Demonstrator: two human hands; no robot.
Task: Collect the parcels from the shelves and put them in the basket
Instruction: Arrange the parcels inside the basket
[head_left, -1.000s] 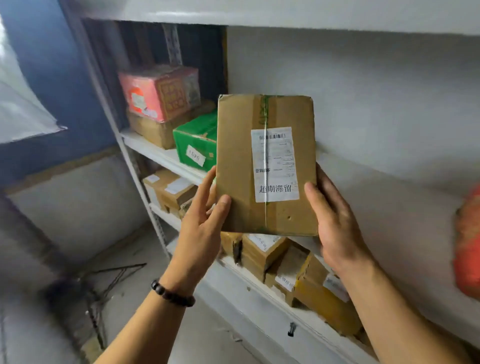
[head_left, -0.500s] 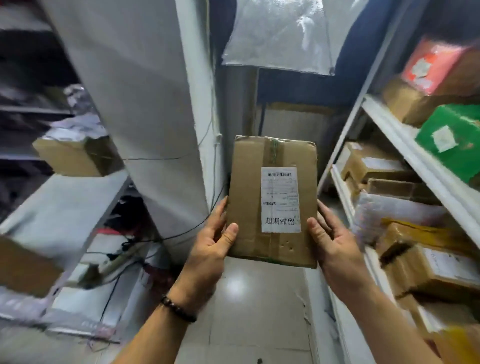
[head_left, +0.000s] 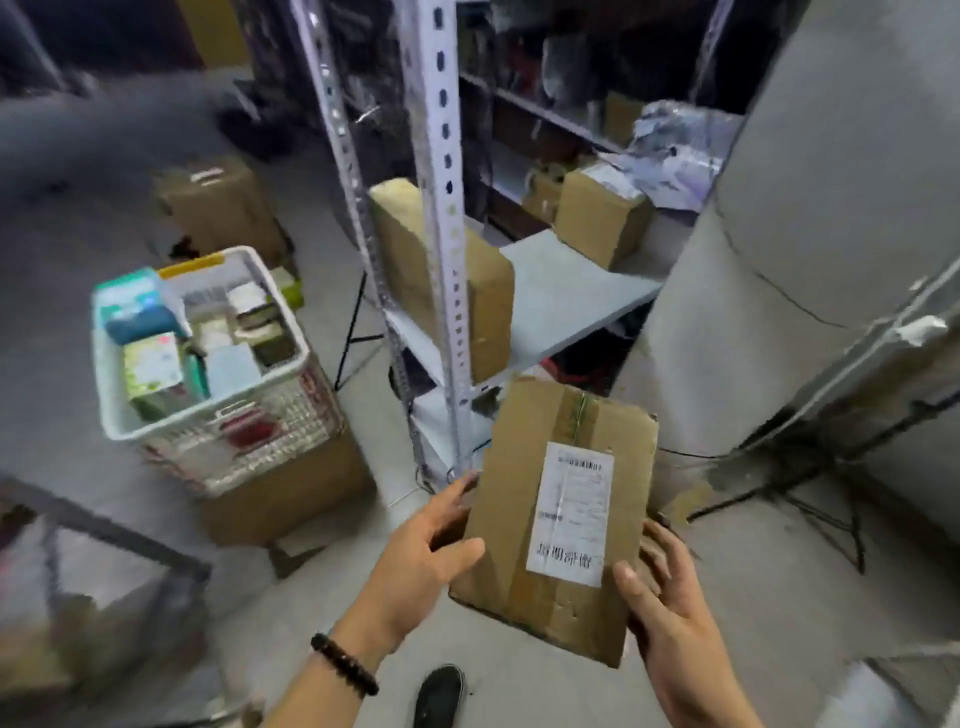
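I hold a flat brown cardboard parcel (head_left: 556, 519) with a white shipping label, tilted, low in the middle of the view. My left hand (head_left: 431, 561) grips its left edge, thumb on the front. My right hand (head_left: 670, 608) grips its lower right corner, thumb on the front. A white plastic basket (head_left: 119, 415) stands to the left on a cardboard box (head_left: 291, 493), with several small parcels and boxes inside it. The basket is well apart from the parcel I hold.
A white perforated shelf upright (head_left: 441, 208) rises just beyond the parcel, with brown boxes (head_left: 488, 296) on its shelves. A thick grey pillar (head_left: 779, 234) stands at right, cables on the floor beside it. Another carton (head_left: 218, 208) sits behind the basket. A dark shoe (head_left: 439, 693) shows below.
The view has swung left and down from the parcel shelves to the floor and basket. Both hands have kept hold of the parcel, which now sits lower and tilted.
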